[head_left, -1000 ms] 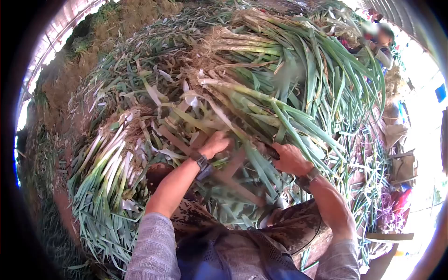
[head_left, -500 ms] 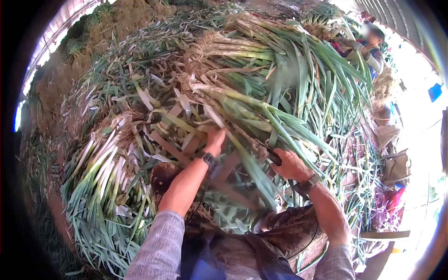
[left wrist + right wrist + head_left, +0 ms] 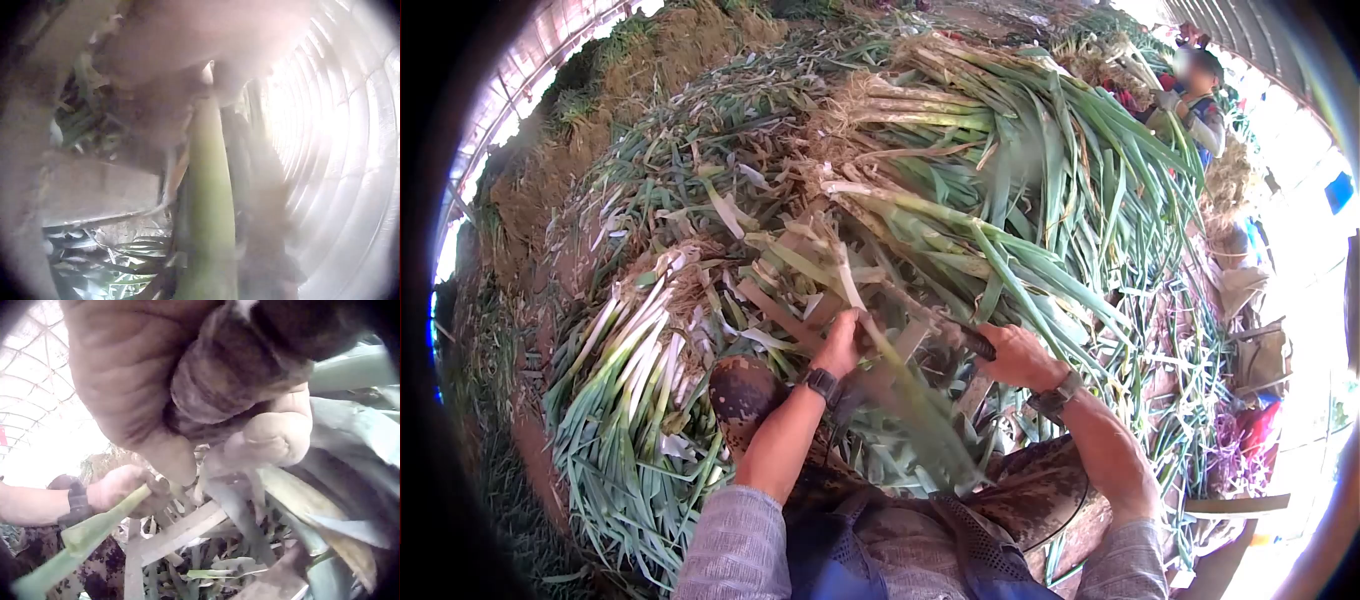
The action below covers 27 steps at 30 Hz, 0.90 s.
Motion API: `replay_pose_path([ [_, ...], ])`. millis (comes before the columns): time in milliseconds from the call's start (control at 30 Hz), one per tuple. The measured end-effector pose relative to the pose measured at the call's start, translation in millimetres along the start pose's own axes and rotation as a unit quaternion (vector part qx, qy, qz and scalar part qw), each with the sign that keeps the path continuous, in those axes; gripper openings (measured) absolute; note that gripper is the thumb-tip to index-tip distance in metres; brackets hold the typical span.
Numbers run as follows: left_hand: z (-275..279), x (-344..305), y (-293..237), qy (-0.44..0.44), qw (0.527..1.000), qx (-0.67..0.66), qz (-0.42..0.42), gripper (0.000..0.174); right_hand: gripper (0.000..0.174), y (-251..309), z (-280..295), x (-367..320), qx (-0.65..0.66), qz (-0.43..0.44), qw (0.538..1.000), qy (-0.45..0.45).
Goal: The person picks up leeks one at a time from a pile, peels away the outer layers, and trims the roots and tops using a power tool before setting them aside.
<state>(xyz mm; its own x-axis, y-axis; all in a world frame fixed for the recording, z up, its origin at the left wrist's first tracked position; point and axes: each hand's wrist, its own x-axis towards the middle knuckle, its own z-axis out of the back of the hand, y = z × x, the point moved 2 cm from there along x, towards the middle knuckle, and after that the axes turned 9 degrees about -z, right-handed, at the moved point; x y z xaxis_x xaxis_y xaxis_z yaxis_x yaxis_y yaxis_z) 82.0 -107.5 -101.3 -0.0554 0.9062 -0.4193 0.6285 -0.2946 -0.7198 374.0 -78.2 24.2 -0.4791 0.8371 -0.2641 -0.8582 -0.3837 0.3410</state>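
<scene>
My left hand (image 3: 838, 342) grips a single leek (image 3: 847, 278) around its pale stalk, the root end up and the blurred green leaves hanging toward my lap. In the left wrist view the stalk (image 3: 210, 187) runs down from the blurred fingers. Curled round a dark ribbed handle (image 3: 977, 343), my right hand (image 3: 1022, 358) is beside the leek; a thin brown length reaches left from the handle toward the stalk. The right wrist view shows the right hand's curled fingers (image 3: 269, 437) close up, with the left hand (image 3: 122, 487) and leek (image 3: 94, 530) beyond.
Untrimmed leeks (image 3: 1050, 170) are heaped ahead and right. A bundle with white stalks (image 3: 635, 350) lies left of my knee. Wooden strips (image 3: 778, 312) and loose leaves lie between my legs. Another person (image 3: 1200, 105) is at the far right.
My left hand has come down and a little left, bringing the leek upright and its leaves across my lap. The handle in my right hand now points more to the left.
</scene>
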Motion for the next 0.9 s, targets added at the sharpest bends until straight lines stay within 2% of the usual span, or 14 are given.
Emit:
replay_pose_path([
  [33, 0.1, -5.1, -1.1, 0.034, 0.999, 0.012, 0.010, 0.018, 0.040, 4.9, -1.4, 0.8, 0.012, 0.015, 1.000, -0.008],
  [67, 2.9, -10.3, 3.1, -0.047, 0.991, 0.101, 0.070, 0.018, 0.039, 9.7, -3.2, 1.6, 0.023, 0.030, 0.999, -0.015],
  [100, 3.1, -11.0, 9.2, -0.049, 0.991, 0.099, 0.071, 0.018, 0.039, 12.6, -6.3, 2.5, 0.023, 0.031, 0.999, -0.013],
  [167, 4.2, -12.9, 17.7, 0.019, 0.976, 0.215, 0.006, 0.019, 0.036, 16.1, -15.6, 4.2, -0.011, 0.032, 0.999, -0.012],
  [233, 6.1, -15.2, 17.4, 0.030, 0.977, 0.208, 0.022, 0.018, 0.036, 18.8, -22.5, 4.3, -0.014, 0.051, 0.998, -0.037],
  [333, 4.3, -14.2, 20.7, 0.056, 0.974, 0.219, -0.031, 0.020, 0.035, 26.1, -24.3, 10.3, -0.052, 0.058, 0.996, -0.036],
  [433, 6.4, -14.0, 25.2, 0.060, 0.985, 0.162, -0.020, 0.023, 0.032, 37.8, -23.6, 19.3, -0.008, 0.083, 0.995, -0.053],
  [500, 4.2, -13.8, 23.4, 0.077, 0.983, 0.159, -0.044, 0.027, 0.038, 37.7, -25.7, 29.0, -0.062, 0.023, 0.998, 0.024],
  [533, 1.5, -15.4, 20.7, 0.077, 0.983, 0.159, -0.044, 0.027, 0.038, 35.7, -29.2, 32.1, -0.063, 0.023, 0.997, 0.024],
  [600, -1.1, -20.2, 16.9, 0.083, 0.985, 0.147, -0.038, 0.029, 0.030, 36.3, -33.6, 38.0, -0.040, 0.071, 0.996, -0.025],
  [700, 8.3, -12.0, 24.1, 0.086, 0.987, 0.133, -0.024, 0.029, 0.028, 41.0, -32.6, 41.2, -0.041, 0.056, 0.996, -0.056],
  [800, 11.6, -10.6, 27.0, 0.096, 0.986, 0.130, -0.040, 0.028, 0.029, 41.2, -33.3, 46.2, -0.035, 0.031, 0.998, -0.038],
  [900, 2.8, -16.6, 21.0, 0.072, 0.987, 0.137, -0.049, 0.021, 0.030, 37.9, -32.2, 45.4, -0.037, 0.058, 0.997, -0.041],
])
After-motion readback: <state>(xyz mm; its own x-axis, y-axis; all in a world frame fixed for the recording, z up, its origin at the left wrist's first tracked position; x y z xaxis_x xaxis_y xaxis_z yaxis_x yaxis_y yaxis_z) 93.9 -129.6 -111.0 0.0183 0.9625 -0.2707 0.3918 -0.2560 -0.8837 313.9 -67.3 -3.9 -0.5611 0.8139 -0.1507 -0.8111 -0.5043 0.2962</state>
